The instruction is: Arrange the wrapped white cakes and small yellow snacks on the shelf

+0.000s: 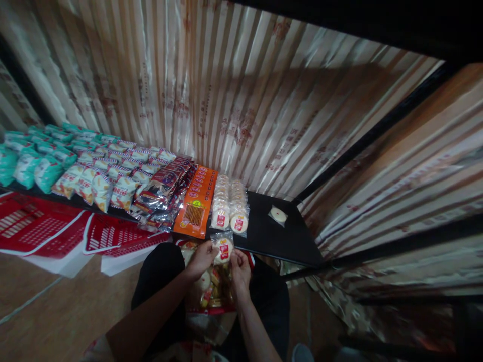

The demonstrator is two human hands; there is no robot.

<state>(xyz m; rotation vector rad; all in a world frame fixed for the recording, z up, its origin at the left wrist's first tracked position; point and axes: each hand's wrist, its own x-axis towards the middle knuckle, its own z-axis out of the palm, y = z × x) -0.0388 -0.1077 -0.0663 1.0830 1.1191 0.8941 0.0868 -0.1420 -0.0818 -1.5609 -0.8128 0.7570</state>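
Observation:
Between my two hands is a round white rice cracker in a clear wrapper with a red label (224, 251). The fingers of my left hand (202, 259) pinch its left edge, and my right hand (240, 271) grips its lower right edge. Below them, between my knees, rests a larger bag of packaged snacks (215, 289), partly covered by my arms. Just beyond my hands, two rows of the same wrapped crackers (230, 203) stand on the black shelf (277, 244). One more wrapped cracker (278, 215) lies alone farther right on the shelf.
Left of the crackers are an orange snack packet (196, 201), dark red packets (166, 183), white snack bags (123, 191) and teal bags (47, 171). Red baskets (121, 234) sit under the shelf's left side. A black metal post (362, 141) slants at the right before striped sheeting (241, 100).

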